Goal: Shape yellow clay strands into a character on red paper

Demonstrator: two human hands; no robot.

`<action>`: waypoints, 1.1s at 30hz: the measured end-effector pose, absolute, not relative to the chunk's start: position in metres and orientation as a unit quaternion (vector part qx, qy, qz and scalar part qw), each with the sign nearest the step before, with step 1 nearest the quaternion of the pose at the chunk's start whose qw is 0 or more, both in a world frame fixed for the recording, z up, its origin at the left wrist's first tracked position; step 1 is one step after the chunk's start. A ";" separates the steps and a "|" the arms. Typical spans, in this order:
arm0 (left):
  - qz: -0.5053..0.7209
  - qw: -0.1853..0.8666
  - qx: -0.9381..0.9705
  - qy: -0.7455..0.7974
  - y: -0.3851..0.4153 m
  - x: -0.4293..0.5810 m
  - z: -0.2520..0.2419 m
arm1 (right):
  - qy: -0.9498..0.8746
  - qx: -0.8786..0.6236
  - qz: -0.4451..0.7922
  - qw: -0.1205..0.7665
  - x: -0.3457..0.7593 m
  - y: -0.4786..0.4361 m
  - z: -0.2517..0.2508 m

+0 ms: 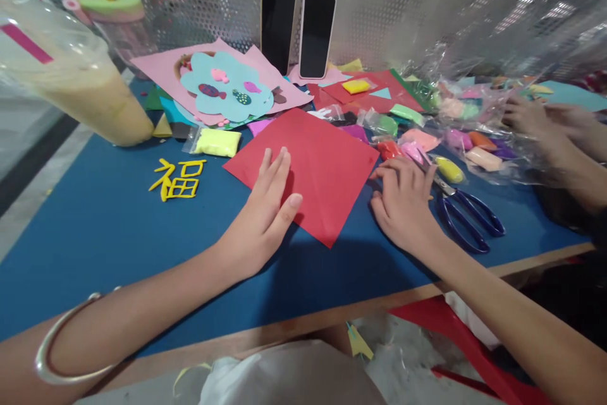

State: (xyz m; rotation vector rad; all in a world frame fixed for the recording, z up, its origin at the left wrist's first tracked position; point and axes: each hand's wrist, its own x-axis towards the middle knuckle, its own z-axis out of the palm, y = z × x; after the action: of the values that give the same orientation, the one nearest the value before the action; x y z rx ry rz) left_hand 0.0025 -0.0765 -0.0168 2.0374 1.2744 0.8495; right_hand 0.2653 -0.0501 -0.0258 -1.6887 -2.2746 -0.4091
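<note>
A square sheet of red paper (327, 165) lies on the blue table, one corner pointing toward me. My left hand (265, 215) rests on its left part, fingers stretched out and holding nothing. Just off the sheet's right corner, my right hand (405, 199) sits with its fingers loosely bent and thumb apart; nothing shows in its grasp. Blue-handled scissors (467, 215) lie right beside it, their blades partly behind the fingers. A yellow Chinese character (180, 179) made of clay strips is on the table to the left of the sheet.
Behind stand two phones (317, 32), a decorated blue paper cloud (227, 86) and clay packets (218, 141). A drink cup (90, 83) leans at left. Another person's hands (531, 117) are at right, near plastic bags. The table's wooden edge (379, 301) runs along the front.
</note>
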 end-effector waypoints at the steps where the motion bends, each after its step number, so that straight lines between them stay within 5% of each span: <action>1: 0.318 0.294 0.764 0.477 -0.077 0.003 -0.017 | -0.787 -0.583 -0.148 0.140 0.266 -0.048 -0.026; 9: 0.320 0.297 0.763 0.476 -0.076 0.002 -0.018 | -0.792 -0.576 -0.157 0.129 0.264 -0.044 -0.023; 17: 0.320 0.290 0.763 0.481 -0.076 0.002 -0.018 | -0.751 -0.593 -0.174 0.232 0.299 -0.038 -0.008; 33: 0.311 0.306 0.759 0.483 -0.077 0.002 -0.013 | -0.775 -0.585 -0.140 0.195 0.299 -0.050 -0.031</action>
State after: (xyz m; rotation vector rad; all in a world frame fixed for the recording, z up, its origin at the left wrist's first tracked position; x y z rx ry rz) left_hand 0.0020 -0.0770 -0.0132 2.0101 1.2785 0.8220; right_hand 0.2987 -0.0500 -0.0307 -1.6389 -2.1722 -0.3930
